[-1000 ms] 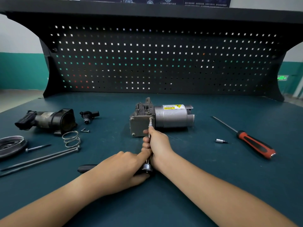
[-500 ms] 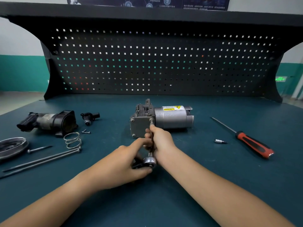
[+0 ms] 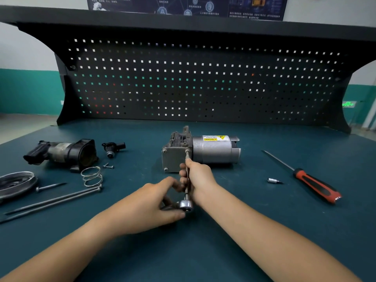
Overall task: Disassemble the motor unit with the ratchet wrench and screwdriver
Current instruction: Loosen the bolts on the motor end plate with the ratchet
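Note:
The grey motor unit point(image 3: 211, 152) lies on its side in the middle of the bench, its square end plate facing me. A ratchet wrench point(image 3: 186, 204) with a long extension bar reaches up to the plate's top right bolt. My right hand point(image 3: 198, 179) grips the extension bar just below the bolt. My left hand point(image 3: 154, 202) holds the ratchet handle beside its chrome head; the handle is mostly hidden under the palm. A red and black screwdriver point(image 3: 314, 183) lies apart at the right.
A loose socket bit point(image 3: 273, 181) lies between motor and screwdriver. At the left are a black housing point(image 3: 67, 153), a small black fitting point(image 3: 113, 148), a spring point(image 3: 91, 176), a round cover point(image 3: 15, 183), long bolts point(image 3: 53, 200) and small screws. A pegboard point(image 3: 193, 82) backs the bench.
My left hand has swung the ratchet handle in from the left, so the black handle is now hidden under it. The right hand stays on the extension bar.

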{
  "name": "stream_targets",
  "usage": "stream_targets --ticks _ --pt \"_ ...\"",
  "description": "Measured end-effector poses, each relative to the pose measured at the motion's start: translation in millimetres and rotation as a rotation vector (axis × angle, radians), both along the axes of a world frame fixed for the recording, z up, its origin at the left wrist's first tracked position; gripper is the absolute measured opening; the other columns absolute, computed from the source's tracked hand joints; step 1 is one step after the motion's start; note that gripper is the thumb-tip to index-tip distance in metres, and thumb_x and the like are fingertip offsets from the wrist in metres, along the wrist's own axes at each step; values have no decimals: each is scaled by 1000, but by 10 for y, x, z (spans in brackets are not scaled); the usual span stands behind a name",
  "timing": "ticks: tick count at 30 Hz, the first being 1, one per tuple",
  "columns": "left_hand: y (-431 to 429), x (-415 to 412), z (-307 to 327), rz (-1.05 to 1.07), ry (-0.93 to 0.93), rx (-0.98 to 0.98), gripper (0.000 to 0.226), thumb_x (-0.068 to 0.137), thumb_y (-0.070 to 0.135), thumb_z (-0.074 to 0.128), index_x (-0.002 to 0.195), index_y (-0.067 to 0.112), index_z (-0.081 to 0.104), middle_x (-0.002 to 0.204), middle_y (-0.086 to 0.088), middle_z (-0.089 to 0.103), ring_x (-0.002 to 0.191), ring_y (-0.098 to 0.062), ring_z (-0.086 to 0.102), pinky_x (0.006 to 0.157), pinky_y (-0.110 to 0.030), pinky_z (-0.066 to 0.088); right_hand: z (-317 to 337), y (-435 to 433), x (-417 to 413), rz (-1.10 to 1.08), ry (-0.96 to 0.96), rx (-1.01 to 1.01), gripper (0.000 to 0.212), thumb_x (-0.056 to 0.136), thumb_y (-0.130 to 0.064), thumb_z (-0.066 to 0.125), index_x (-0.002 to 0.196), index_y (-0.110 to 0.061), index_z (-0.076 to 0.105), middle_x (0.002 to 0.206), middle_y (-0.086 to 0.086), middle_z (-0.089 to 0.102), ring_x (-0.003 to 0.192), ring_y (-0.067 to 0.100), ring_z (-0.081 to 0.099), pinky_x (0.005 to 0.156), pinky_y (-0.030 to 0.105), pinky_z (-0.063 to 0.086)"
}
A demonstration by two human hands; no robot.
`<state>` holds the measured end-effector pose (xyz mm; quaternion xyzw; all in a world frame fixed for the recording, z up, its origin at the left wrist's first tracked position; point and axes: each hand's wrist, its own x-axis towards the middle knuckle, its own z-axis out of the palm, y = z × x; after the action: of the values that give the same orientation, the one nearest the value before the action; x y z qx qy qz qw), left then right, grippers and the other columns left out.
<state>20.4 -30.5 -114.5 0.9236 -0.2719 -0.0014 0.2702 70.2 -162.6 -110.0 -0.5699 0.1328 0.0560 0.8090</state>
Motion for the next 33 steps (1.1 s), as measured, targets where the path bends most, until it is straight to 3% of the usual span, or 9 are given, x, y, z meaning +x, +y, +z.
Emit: stream_targets --ticks 4,7,10,13,15,24,27,30,33 --pt "343 18 138 62 -142 373 21 80 57 54 89 38 52 72 23 53 70 5 50 71 -15 42 38 31 13 28 48 188 35 100 -24 37 68 -11 44 30 -8 33 20 4 23 30 8 21" --pt "578 -16 190 43 -47 307 12 82 49 58 79 38 56 76 21 61 71 7 56 70 -14 45 75 12 27 62 79 281 38 101 -24 36 66 -10 43 29 -7 31 19 5 21 29 7 18" --pt "656 -117 213 71 205 -321 8 72 23 77 78 25 73 79 9 71 56 -6 64 56 -18 51 88 -21 27 92 111 327 39 101 -23 34 65 -10 43 29 -6 30 19 5 21 27 8 17" --pt "548 -189 118 249 233 -1044 29 52 43 86 70 22 77 64 -6 70 42 -7 55 41 -14 45 122 -19 30 85 136 396 39 100 -23 34 65 -9 43 29 -6 30 18 6 22 27 7 18" --pt "365 -177 29 355 318 -1447 29 76 40 71 62 15 75 58 -1 67 40 -4 51 42 -13 42 143 17 30 69 145 438 40 100 -23 35 64 -9 44 28 -5 29 18 6 22 28 7 19" --pt "-233 -115 143 458 345 -2161 37 94 43 46 63 22 43 49 10 57 56 -6 67 73 -37 45 154 46 93 58 130 385 39 101 -22 34 65 -8 43 31 -4 33 19 6 26 30 6 22" --pt "-311 -134 135 522 267 -2185 36 95 39 46 66 20 42 44 9 48 52 -4 64 69 -35 47 154 -64 114 144 58 37 39 100 -26 35 70 -6 50 45 2 47 27 10 42 33 10 33" --pt "-347 -124 152 513 130 -2124 36 96 38 46 66 18 40 43 9 42 47 -5 58 60 -27 51 168 -397 211 34 -270 -916 31 92 -29 46 93 -4 63 86 11 66 72 22 62 62 26 48" --pt "-426 -104 210 434 -79 -1903 33 96 33 47 67 20 39 44 10 39 39 -7 46 44 -16 43 305 -770 462 -35 -624 -1651 72 78 -42 60 139 -12 37 144 6 32 133 24 31 106 39 29"
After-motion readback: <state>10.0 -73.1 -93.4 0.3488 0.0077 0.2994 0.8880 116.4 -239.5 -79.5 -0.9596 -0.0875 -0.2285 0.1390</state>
